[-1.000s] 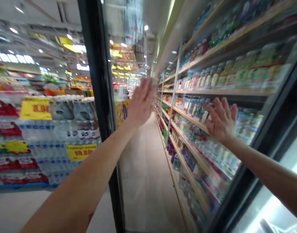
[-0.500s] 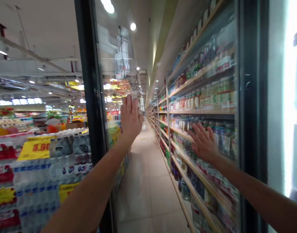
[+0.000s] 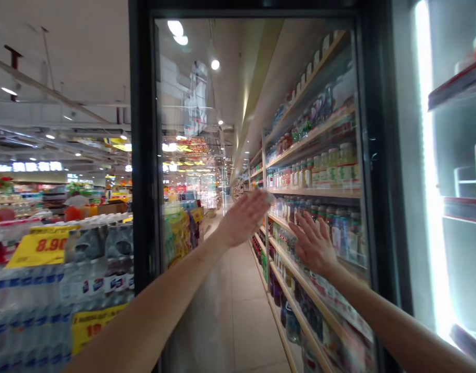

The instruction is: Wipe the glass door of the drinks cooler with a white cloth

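An open glass fridge door (image 3: 207,103) in a black frame (image 3: 142,155) stands in front of me. My left hand (image 3: 241,217) lies flat against the glass near its middle, fingers stretched out. A small white cloth (image 3: 269,197) shows at its fingertips, pinned to the pane. My right hand (image 3: 313,243) is open just to the right of it, with its fingers spread on the same glass and nothing in it. Both forearms reach in from below.
Through the glass I see a long aisle floor (image 3: 246,311) and wooden shelves of bottled drinks (image 3: 319,191). The lit fridge interior (image 3: 456,207) is at the right. Stacked packs of water bottles (image 3: 90,259) with a yellow price sign (image 3: 39,246) stand at the left.
My left hand slid down and to the right across the glass, ending close to my right hand. The right hand stayed on the glass. The view turned to face the door more squarely.
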`<act>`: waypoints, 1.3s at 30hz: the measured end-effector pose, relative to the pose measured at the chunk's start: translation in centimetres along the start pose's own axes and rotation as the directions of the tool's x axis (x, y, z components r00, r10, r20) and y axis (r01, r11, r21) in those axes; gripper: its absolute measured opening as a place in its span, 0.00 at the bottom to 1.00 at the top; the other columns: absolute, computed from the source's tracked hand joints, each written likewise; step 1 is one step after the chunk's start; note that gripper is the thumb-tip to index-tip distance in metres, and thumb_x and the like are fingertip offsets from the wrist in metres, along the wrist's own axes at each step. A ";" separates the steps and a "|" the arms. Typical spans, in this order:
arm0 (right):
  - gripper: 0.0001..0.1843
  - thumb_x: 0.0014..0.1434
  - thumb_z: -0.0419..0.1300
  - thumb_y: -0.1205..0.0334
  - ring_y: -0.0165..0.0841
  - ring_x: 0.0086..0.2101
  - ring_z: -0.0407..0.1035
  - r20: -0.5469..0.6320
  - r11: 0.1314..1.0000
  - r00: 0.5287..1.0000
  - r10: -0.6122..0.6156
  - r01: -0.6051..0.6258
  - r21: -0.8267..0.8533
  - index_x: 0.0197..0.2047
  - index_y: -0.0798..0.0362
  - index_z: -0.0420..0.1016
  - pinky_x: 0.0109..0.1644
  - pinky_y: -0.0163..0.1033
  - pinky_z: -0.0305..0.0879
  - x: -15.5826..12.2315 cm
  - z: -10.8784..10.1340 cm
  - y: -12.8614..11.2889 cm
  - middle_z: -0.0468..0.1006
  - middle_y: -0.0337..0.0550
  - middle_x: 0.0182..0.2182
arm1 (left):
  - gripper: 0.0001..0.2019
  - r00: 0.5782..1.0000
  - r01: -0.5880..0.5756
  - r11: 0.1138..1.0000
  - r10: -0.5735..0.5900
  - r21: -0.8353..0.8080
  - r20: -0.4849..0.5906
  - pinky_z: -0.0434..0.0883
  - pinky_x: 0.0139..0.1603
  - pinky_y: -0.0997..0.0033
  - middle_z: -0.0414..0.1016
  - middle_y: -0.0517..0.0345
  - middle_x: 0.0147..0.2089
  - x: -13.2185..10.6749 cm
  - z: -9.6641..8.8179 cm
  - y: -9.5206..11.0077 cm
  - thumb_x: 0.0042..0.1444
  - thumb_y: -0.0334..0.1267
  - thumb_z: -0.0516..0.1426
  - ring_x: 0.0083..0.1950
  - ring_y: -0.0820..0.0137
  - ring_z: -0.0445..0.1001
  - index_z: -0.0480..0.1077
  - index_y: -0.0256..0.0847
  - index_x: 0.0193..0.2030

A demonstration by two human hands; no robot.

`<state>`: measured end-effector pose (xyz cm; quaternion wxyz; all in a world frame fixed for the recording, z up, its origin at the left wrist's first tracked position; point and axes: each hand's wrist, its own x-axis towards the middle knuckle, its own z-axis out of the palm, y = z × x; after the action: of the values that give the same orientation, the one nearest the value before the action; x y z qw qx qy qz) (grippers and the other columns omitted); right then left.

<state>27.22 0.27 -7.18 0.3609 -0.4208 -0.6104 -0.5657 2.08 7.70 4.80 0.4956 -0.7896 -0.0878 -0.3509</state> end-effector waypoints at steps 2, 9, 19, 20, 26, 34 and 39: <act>0.33 0.59 0.51 0.62 0.40 0.64 0.46 0.005 1.000 1.000 0.005 -0.005 0.002 0.66 0.46 0.47 0.66 0.54 0.38 0.0 0.0 0.0 0.57 0.46 0.63 | 0.24 0.980 -0.184 0.983 0.185 -0.020 0.073 0.49 0.68 0.62 0.50 0.55 0.69 0.4 0.2 0.3 0.62 0.37 0.44 0.70 0.68 0.42 0.50 0.43 0.65; 0.30 0.60 0.50 0.62 0.38 0.63 0.47 -0.001 1.000 1.000 0.027 -0.027 0.012 0.65 0.47 0.50 0.66 0.53 0.38 0.0 -0.1 -0.1 0.62 0.47 0.61 | 0.25 0.967 0.237 0.971 -0.233 0.030 -0.100 0.49 0.67 0.53 0.45 0.47 0.70 2.6 0.1 -0.5 0.62 0.37 0.44 0.71 0.61 0.36 0.49 0.36 0.66; 0.29 0.59 0.50 0.63 0.39 0.64 0.45 0.001 1.000 1.000 0.003 -0.003 0.002 0.64 0.49 0.53 0.66 0.54 0.39 -0.1 -0.1 0.2 0.62 0.48 0.61 | 0.25 0.926 0.356 0.933 -0.346 0.046 -0.149 0.49 0.67 0.53 0.45 0.45 0.70 2.3 -0.1 -1.1 0.61 0.36 0.45 0.71 0.59 0.38 0.50 0.35 0.65; 0.29 0.59 0.50 0.62 0.39 0.64 0.45 -0.002 1.000 1.000 0.002 -0.002 0.002 0.64 0.49 0.53 0.66 0.54 0.39 -0.1 -0.1 0.2 0.62 0.48 0.61 | 0.25 0.954 0.279 0.959 -0.270 0.052 -0.132 0.50 0.67 0.55 0.46 0.46 0.70 1.9 0.0 -0.7 0.61 0.36 0.45 0.71 0.60 0.39 0.49 0.36 0.66; 0.30 0.59 0.50 0.62 0.39 0.64 0.46 -0.001 1.000 1.000 0.001 -0.001 0.007 0.65 0.47 0.52 0.66 0.53 0.39 -0.1 -0.1 0.1 0.60 0.47 0.61 | 0.25 0.999 -0.043 0.998 0.043 0.046 -0.001 0.51 0.67 0.59 0.50 0.56 0.69 -0.8 -1.4 -2.8 0.63 0.35 0.43 0.70 0.68 0.44 0.45 0.45 0.67; 0.30 0.59 0.50 0.63 0.40 0.63 0.47 0.001 1.000 1.000 0.010 -0.010 0.004 0.64 0.47 0.52 0.65 0.54 0.41 0.0 -0.2 0.0 0.61 0.48 0.61 | 0.27 0.998 0.018 1.000 -0.019 0.008 0.064 0.51 0.67 0.58 0.46 0.52 0.70 -3.4 -1.9 -3.4 0.60 0.36 0.46 0.70 0.66 0.42 0.46 0.46 0.67; 0.31 0.58 0.50 0.64 0.40 0.64 0.47 -0.015 1.000 1.000 0.002 -0.002 -0.006 0.65 0.47 0.51 0.65 0.55 0.41 -0.1 -0.1 -0.1 0.58 0.47 0.63 | 0.26 0.843 0.533 0.843 -0.522 0.073 -0.128 0.48 0.66 0.49 0.43 0.48 0.70 -4.3 -2.9 -6.6 0.60 0.37 0.45 0.70 0.60 0.40 0.48 0.42 0.66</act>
<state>27.20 0.15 -7.29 0.3649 -0.4181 -0.6055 -0.5704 -5.67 9.43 7.60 0.4248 -0.6885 -0.2941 -0.5089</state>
